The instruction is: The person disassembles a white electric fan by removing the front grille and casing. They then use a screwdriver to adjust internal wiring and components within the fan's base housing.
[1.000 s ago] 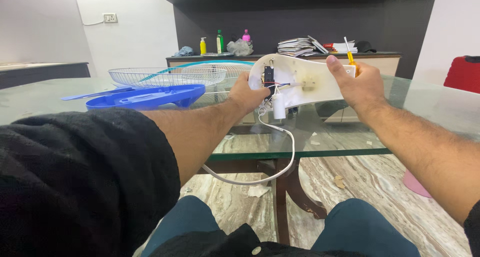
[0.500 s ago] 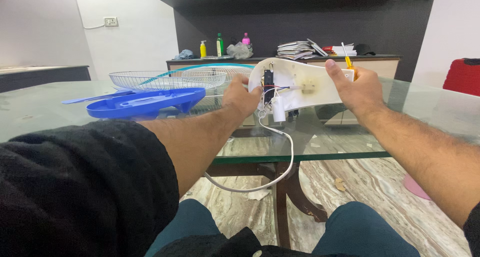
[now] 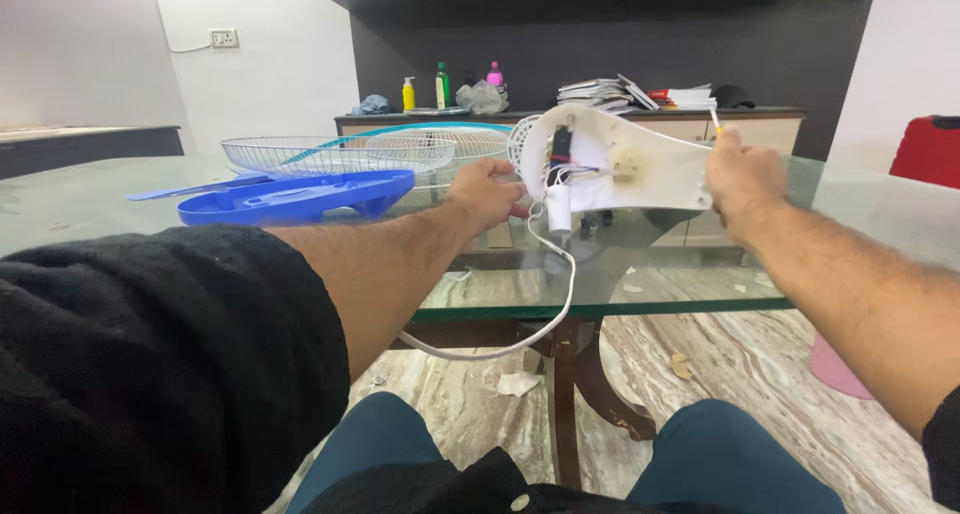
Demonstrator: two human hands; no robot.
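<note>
the white fan housing [image 3: 640,164] is now held a little lower and further out over the glass table [image 3: 620,274] than a moment ago, its open side with wires turned toward the camera. the left hand [image 3: 487,192] is curled around its left edge; the right hand [image 3: 738,179] grips the right edge while pinching a thin yellow tool [image 3: 714,120] (probably a screwdriver). the white cord [image 3: 540,304] hangs below; blue fan blades [image 3: 300,196] and a wire grille [image 3: 335,154] lie left.

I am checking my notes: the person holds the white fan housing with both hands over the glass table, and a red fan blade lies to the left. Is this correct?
Not quite: the head view shows the fan blade is blue, not red. The rest stands: left hand and right hand hold the white fan housing over the glass table, blade to the left.
</note>
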